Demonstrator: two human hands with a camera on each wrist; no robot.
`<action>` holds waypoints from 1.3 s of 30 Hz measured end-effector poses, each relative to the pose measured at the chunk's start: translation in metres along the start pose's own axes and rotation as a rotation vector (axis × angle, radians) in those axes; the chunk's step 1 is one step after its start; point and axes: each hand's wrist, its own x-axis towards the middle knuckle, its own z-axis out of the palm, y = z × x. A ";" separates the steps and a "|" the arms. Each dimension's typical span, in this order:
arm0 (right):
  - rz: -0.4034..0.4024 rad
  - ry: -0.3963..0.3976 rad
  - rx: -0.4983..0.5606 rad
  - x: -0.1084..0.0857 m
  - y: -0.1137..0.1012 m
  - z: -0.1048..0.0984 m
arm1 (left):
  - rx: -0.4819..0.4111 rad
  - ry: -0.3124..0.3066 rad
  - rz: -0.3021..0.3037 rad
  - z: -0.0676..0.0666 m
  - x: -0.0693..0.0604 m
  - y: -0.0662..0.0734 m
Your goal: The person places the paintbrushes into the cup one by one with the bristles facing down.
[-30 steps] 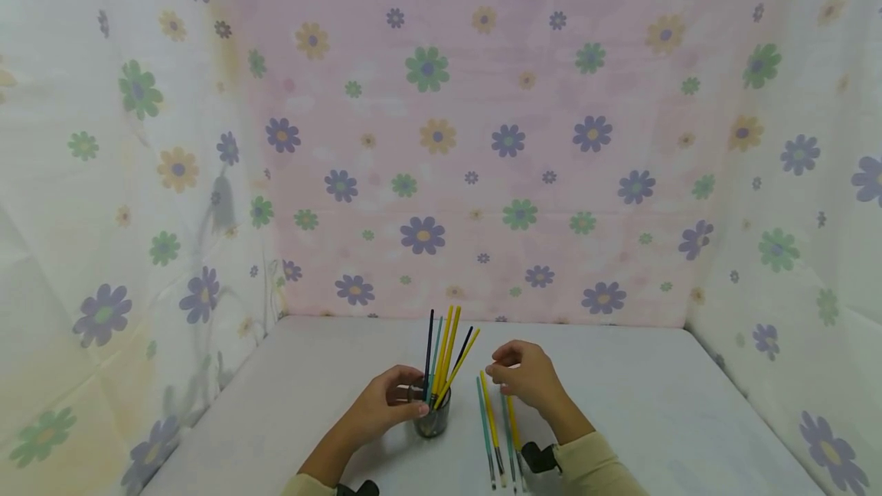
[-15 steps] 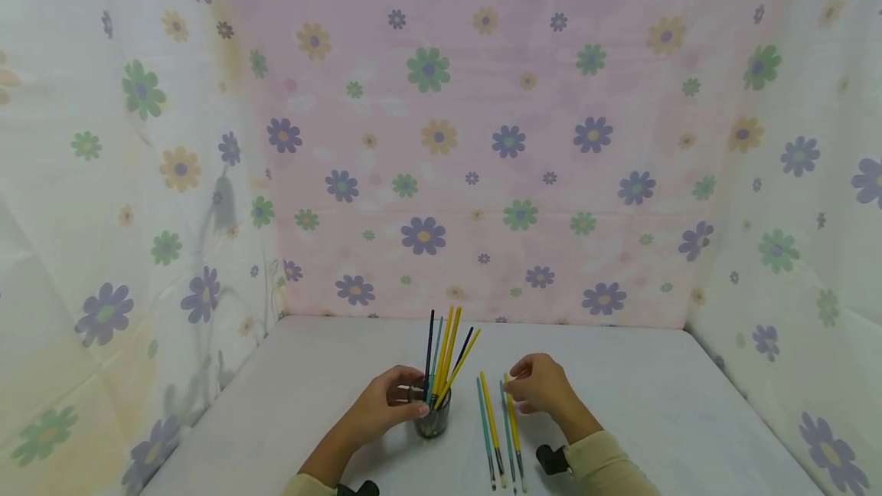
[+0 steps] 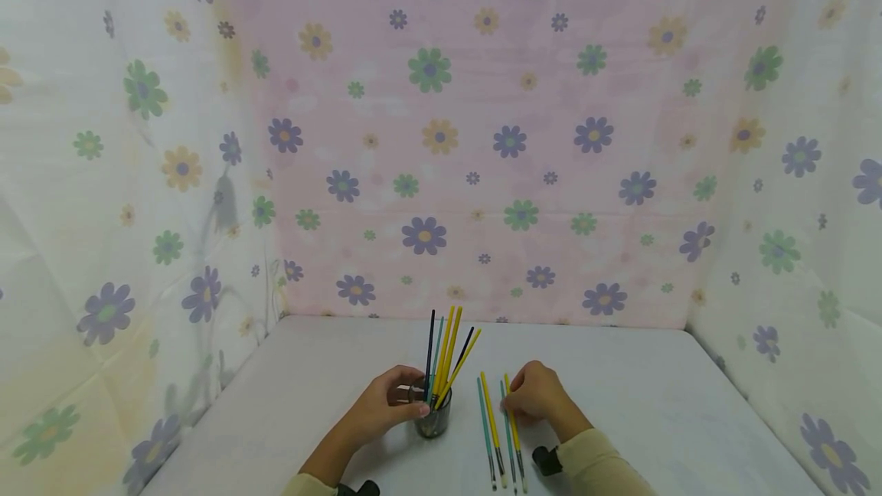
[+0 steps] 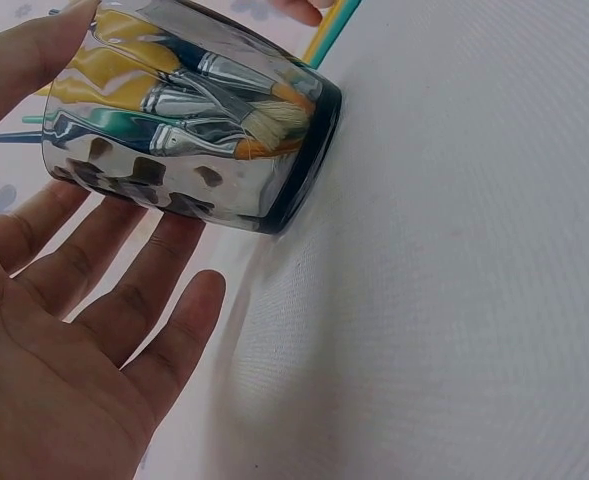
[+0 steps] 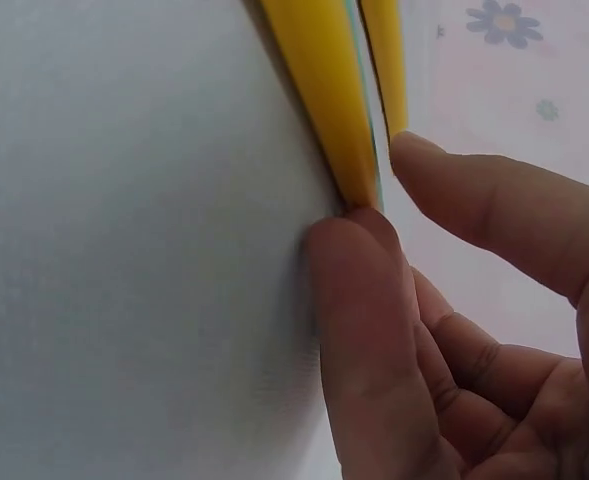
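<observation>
My left hand (image 3: 388,404) holds a dark see-through glass (image 3: 432,421) standing on the table. Its thumb lies on one side and its fingers on the other. Several paintbrushes (image 4: 264,125) stand in the glass, bristles down, their yellow, teal and dark handles leaning out of the top. Right of the glass, two teal and two yellow paintbrushes lie with bristles toward me. My right hand (image 3: 540,396) is at the rightmost yellow paintbrush (image 3: 514,435). In the right wrist view, one fingertip touches a yellow handle (image 5: 324,90), while the thumb (image 5: 504,200) stands apart from that fingertip.
A white cloth covers the table (image 3: 620,404). Behind it hangs a pink flowered curtain (image 3: 475,98), with pale flowered curtains at both sides. The other yellow paintbrush (image 3: 491,423) and a teal paintbrush (image 3: 485,423) lie between the glass and my right hand.
My right hand has moved right and down, from above the paintbrushes to the rightmost yellow one. The left hand and the glass have stayed put.
</observation>
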 end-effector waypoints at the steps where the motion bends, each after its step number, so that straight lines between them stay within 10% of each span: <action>1: -0.005 0.000 -0.007 0.000 0.000 0.001 | -0.001 -0.001 0.000 0.000 0.000 0.000; 39: 0.043 -0.020 0.085 0.003 0.004 -0.006 | -0.016 -0.012 0.009 0.000 -0.001 0.001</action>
